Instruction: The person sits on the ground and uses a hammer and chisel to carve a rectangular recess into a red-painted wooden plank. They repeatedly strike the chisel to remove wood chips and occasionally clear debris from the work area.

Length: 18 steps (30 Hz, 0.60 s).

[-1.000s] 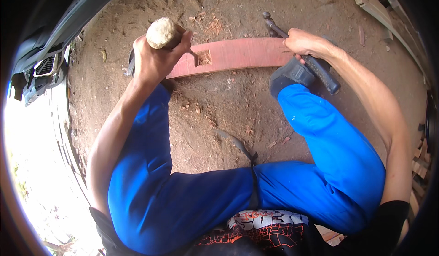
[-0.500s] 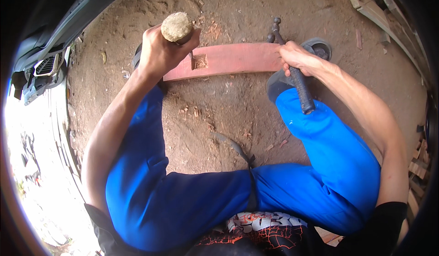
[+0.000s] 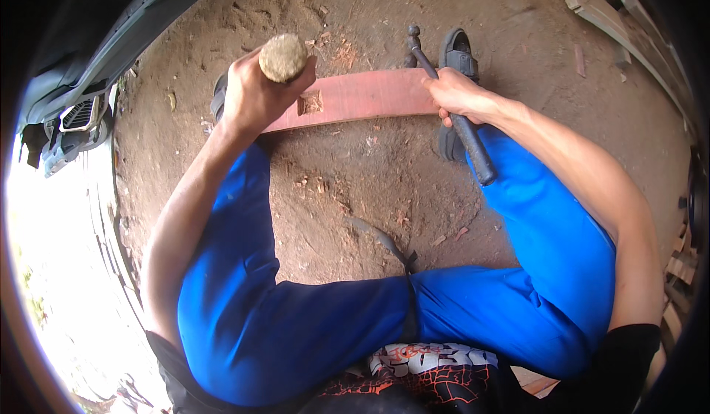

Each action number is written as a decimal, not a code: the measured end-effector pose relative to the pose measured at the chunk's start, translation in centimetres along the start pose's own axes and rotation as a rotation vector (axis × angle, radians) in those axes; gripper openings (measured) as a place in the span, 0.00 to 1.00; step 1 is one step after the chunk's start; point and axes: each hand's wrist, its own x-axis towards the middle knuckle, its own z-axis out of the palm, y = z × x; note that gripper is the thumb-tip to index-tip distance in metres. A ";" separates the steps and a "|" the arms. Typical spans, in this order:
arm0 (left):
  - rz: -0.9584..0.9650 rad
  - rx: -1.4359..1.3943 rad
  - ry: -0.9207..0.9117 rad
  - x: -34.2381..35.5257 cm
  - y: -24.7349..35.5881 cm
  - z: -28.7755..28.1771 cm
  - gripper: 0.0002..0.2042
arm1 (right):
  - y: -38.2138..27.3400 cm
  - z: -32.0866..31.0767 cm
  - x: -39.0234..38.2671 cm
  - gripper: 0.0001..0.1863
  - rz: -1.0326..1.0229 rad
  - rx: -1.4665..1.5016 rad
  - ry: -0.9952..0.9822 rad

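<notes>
My left hand (image 3: 251, 92) is closed around the upright handle of a chisel (image 3: 283, 58), whose pale, battered round end faces up. The chisel's blade is hidden beneath the hand. Below and right of that fist, a rectangular recess (image 3: 312, 102) is cut into a reddish, slightly curved wooden board (image 3: 377, 94) lying crosswise on the ground. At the board's right end, my right hand (image 3: 460, 93) grips a hammer (image 3: 473, 151) by its dark handle. The hammer head, a ball-peen shape, points away from me past the board's far edge.
My feet in dark sandals flank the board, the right sandal (image 3: 458, 59) by its right end. Wood chips (image 3: 318, 184) litter the dirt ground (image 3: 355, 229). Timber pieces (image 3: 614, 22) lie at the far right. A dark vehicle-like body (image 3: 96, 59) stands at the upper left.
My right foot has turned and now stands along the board's right end. The board, right hand and hammer sit slightly further left in view. Both hands keep their grips.
</notes>
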 end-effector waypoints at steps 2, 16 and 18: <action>-0.014 -0.039 -0.036 -0.4 0.2 -0.3 0.09 | 0.1 -0.5 0.2 0.24 -0.001 0.010 -0.020; -0.253 -0.173 -0.157 -1.8 1.9 -5.7 0.08 | 2.1 -3.0 1.4 0.23 -0.055 0.006 0.002; -0.232 -0.208 -0.312 -2.3 2.2 -6.4 0.09 | 2.1 -4.1 1.0 0.23 -0.068 -0.117 0.021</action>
